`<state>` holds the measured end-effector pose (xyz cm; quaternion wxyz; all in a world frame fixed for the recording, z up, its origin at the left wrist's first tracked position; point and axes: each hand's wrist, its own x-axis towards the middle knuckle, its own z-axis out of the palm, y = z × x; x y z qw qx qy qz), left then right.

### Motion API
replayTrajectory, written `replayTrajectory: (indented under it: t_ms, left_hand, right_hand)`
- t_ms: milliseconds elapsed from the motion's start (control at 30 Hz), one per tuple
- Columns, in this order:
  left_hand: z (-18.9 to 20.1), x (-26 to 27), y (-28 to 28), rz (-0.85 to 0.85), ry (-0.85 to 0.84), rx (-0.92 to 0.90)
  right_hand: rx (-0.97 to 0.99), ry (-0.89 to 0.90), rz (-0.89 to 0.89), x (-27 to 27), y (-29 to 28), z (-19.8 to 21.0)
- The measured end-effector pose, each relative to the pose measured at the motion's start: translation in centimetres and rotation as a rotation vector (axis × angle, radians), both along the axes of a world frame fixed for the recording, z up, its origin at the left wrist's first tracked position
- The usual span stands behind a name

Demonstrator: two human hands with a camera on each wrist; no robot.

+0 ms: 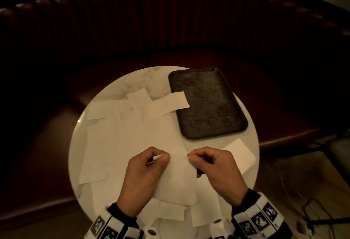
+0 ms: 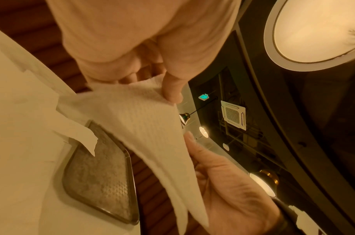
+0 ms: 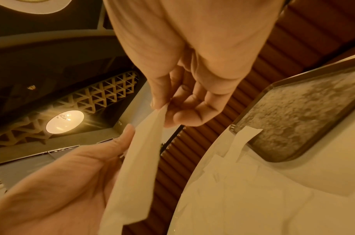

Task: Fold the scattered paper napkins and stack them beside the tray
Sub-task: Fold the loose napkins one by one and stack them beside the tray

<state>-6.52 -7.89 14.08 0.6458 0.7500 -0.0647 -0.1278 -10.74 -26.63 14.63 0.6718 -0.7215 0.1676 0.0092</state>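
Observation:
A white embossed napkin (image 1: pixel 176 180) hangs above the table's near side, held by its top edge. My left hand (image 1: pixel 151 160) pinches its left corner, and my right hand (image 1: pixel 197 158) pinches its right corner. In the left wrist view the napkin (image 2: pixel 144 127) slopes down from my left hand (image 2: pixel 170 93) towards my right hand (image 2: pixel 223 174). The right wrist view shows the napkin (image 3: pixel 140 167) edge-on, pinched by my right hand (image 3: pixel 162 108). Several flat napkins (image 1: pixel 117 130) lie scattered over the round white table (image 1: pixel 117 85). One napkin (image 1: pixel 170 102) overlaps the dark tray (image 1: pixel 208 104).
A folded napkin (image 1: pixel 238 153) lies on the table right of my right hand, near the tray's front corner. A dark red ribbed banquette (image 1: pixel 170 21) curves behind the table. Cables (image 1: pixel 312 210) run over the floor at lower right.

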Motion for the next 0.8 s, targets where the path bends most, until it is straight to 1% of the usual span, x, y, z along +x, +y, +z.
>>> replayTrajectory:
  t_ms: [100, 167, 233, 300, 333, 400, 433, 467, 500, 633, 700, 800]
  left_hand:
    - [-0.4, -0.4, -1.5, -0.016, 0.036, -0.016]
    - [-0.8, -0.5, -2.4, -0.001, 0.059, -0.018]
    - [-1.3, -0.6, -3.5, 0.035, 0.064, 0.022]
    - [-1.8, -0.8, -4.8, 0.067, 0.073, 0.054]
    - [-2.1, -0.8, -5.4, 0.069, 0.078, 0.061]
    - [-3.1, -0.9, -6.4, 0.054, 0.126, 0.057]
    - [-3.6, -1.0, -6.8, 0.046, 0.181, 0.050]
    - [-4.1, -1.2, -6.9, 0.041, 0.242, 0.051]
    - [-4.8, -1.4, -6.8, 0.043, 0.285, 0.079]
    - [-7.9, -3.2, -4.2, 0.054, 0.332, 0.292]
    - [-9.0, -4.1, -2.3, 0.058, 0.338, 0.387]
    - [-9.8, -4.9, 0.0, 0.078, 0.334, 0.499]
  right_hand:
    - [-0.020, 0.024, -0.025, -0.4, -1.3, -0.6]
    - [0.004, 0.034, -0.060, -0.8, -2.3, -1.0]
    - [0.098, 0.067, -0.078, -1.2, -3.1, -1.3]
    - [0.189, 0.133, -0.035, -1.7, -3.7, -1.9]
    - [0.202, 0.164, -0.015, -1.9, -4.1, -2.3]
    - [0.185, 0.207, -0.022, -2.1, -5.7, -3.4]
    - [0.147, 0.218, -0.034, -1.9, -7.1, -4.1]
    - [0.083, 0.221, -0.038, -1.6, -8.8, -4.8]
    - [-0.022, 0.225, -0.017, -1.1, -11.0, -5.5]
    - [-0.553, 0.284, 0.240, 2.3, -19.2, -9.0]
    - [-0.750, 0.357, 0.309, 4.1, -20.8, -11.4]
    - [-0.928, 0.430, 0.287, 5.8, -20.6, -14.7]
